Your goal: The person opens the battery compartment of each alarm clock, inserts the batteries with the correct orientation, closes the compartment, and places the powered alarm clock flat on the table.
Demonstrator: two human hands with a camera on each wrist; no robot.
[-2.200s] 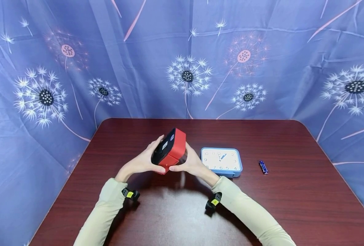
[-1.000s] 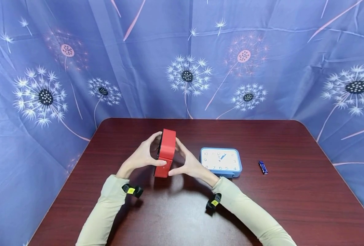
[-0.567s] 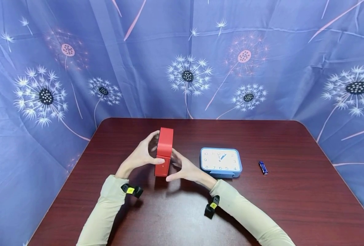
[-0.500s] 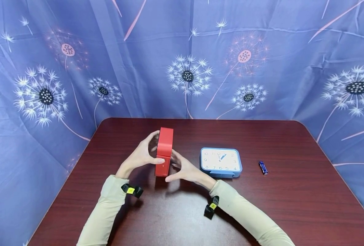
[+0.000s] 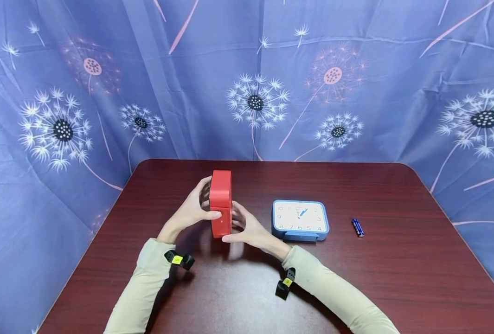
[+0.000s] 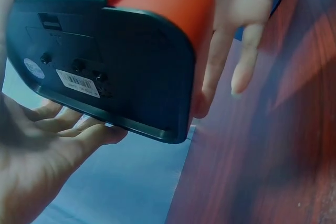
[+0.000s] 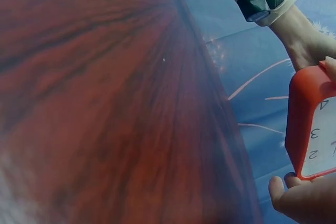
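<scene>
A red alarm clock [image 5: 221,195] is held upright, edge-on in the head view. My left hand [image 5: 190,208] grips it, thumb on the near red end and fingers around the far end. Its black back [image 6: 142,61], with knobs, a barcode label and a battery cover, shows in the left wrist view. My right hand [image 5: 251,227] is at the other side, its thumb at the lower near corner and its fingers by the face. In the right wrist view, the white numbered face [image 7: 323,137] lies between that hand's thumb and fingers.
A blue clock [image 5: 300,218] with a white face lies right of my right hand. Farther right is a blue battery [image 5: 357,228]. All this is over a dark red wooden table [image 5: 376,287], backed by a blue dandelion-print curtain [image 5: 180,69].
The red clock has turned so its back faces left, away from the head view, and shifted left. My right thumb came away from it, then returned to its lower corner.
</scene>
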